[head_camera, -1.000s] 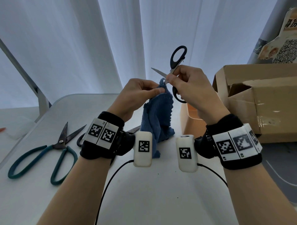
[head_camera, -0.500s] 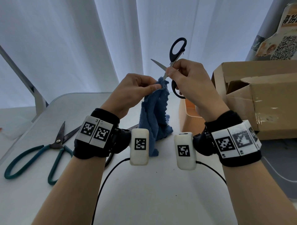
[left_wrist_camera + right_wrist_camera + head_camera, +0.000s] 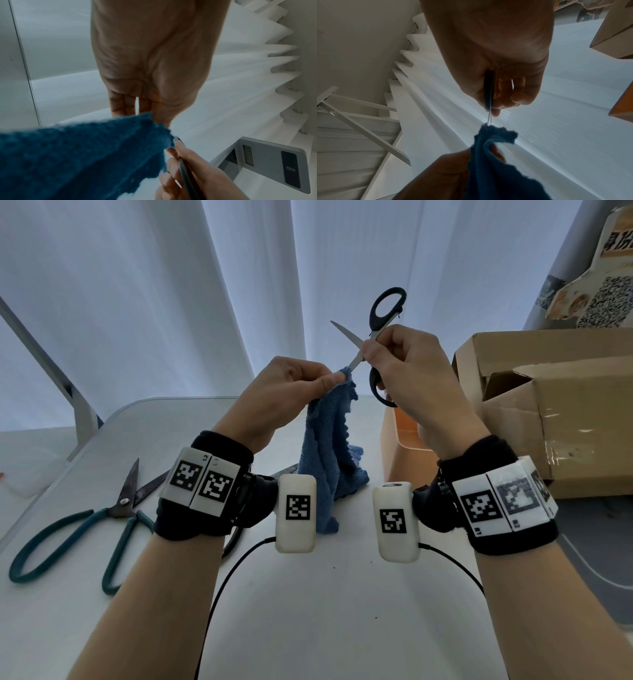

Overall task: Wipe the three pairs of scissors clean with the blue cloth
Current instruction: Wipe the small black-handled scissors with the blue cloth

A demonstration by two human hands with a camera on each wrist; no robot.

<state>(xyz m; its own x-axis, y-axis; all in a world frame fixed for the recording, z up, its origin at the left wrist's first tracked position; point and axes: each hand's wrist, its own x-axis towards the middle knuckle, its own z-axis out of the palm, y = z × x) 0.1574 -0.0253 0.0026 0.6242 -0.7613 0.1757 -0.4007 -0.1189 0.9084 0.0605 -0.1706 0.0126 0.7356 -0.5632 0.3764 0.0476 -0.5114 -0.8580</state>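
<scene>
My right hand [image 3: 404, 361] holds the black-handled scissors [image 3: 385, 309] open in the air, gripping them near the pivot; one blade points up-left, the other runs down into the blue cloth [image 3: 330, 446]. My left hand [image 3: 294, 392] pinches the top of the cloth around that blade tip, and the rest of the cloth hangs down to the white table [image 3: 308, 611]. In the right wrist view the thin blade [image 3: 489, 117] enters the cloth [image 3: 494, 155]. Teal-handled scissors [image 3: 82, 525] lie open on the table at the left. A third, dark pair [image 3: 284, 470] is mostly hidden behind my left wrist.
An open cardboard box [image 3: 555, 412] stands at the right, with an orange-sided bin [image 3: 397, 446] in front of it. White curtains hang behind the table. A metal frame leg [image 3: 51, 371] slants at the left. Cables run from both wrist cameras across the table.
Both hands have risen a little with the scissors and cloth. The cloth has slid down the blade toward its tip, so more bare blade shows below my right thumb.
</scene>
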